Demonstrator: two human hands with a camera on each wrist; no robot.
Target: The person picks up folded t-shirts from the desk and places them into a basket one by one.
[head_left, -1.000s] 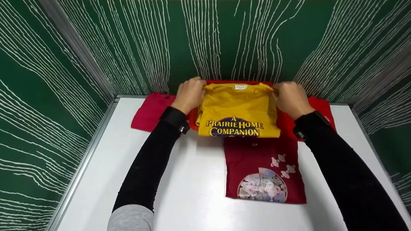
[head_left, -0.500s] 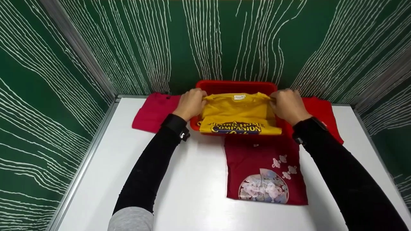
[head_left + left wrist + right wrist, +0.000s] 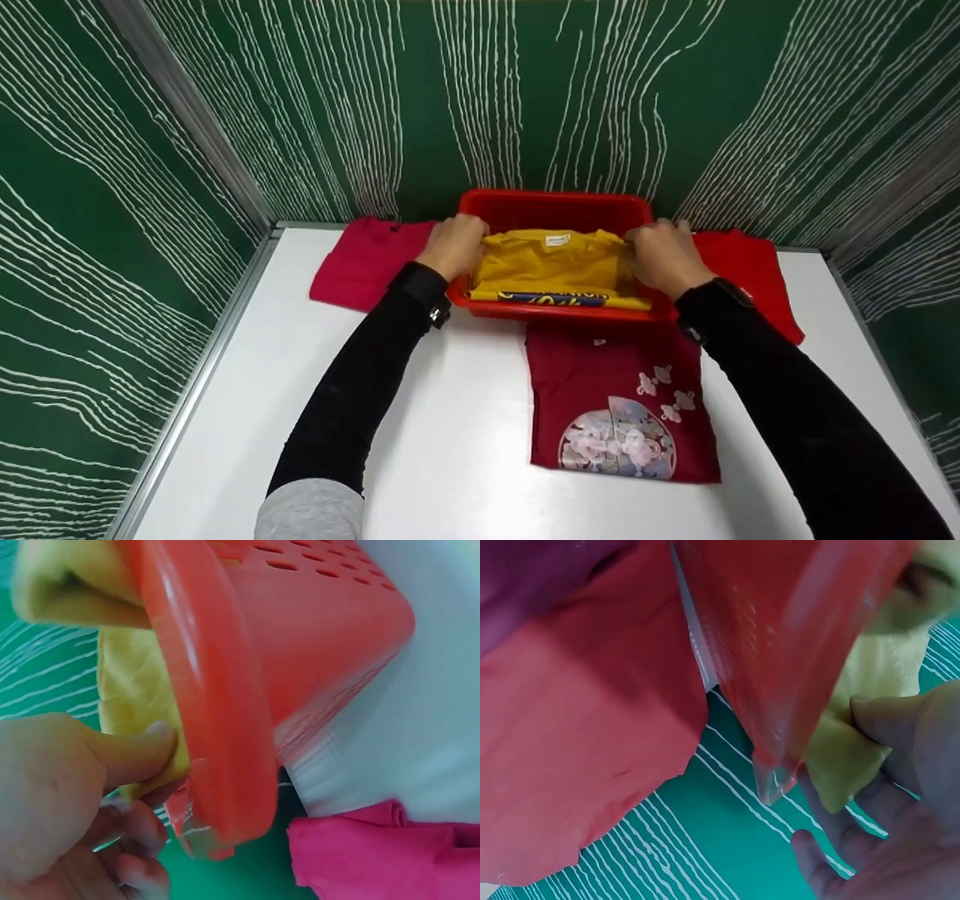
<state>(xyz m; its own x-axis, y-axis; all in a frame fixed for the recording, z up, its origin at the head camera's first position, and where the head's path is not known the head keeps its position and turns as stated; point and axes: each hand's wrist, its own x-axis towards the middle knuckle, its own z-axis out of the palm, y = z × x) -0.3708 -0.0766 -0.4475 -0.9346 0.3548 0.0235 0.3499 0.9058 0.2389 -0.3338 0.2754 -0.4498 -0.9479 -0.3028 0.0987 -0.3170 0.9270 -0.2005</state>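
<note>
A folded yellow T-shirt with dark blue printed lettering sits partly down inside a red plastic basket. My left hand pinches the shirt's left shoulder corner between thumb and fingers, right by the basket rim. On the other side my right hand pinches the right shoulder corner. The left wrist view shows the thumb pressed on the yellow cloth beside the rim. In the right wrist view, a yellow corner lies between thumb and fingers. The shirt's lower printed part is folded down within the front wall.
A folded maroon shirt with a floral print lies in front of the basket. To the left is a folded pink garment, to the right a folded red one. A green wall rises behind the white table.
Both hands have lowered the yellow T-shirt into the basket and toward me. The basket's back rim and inside now show, and less of the shirt's lettering is visible.
</note>
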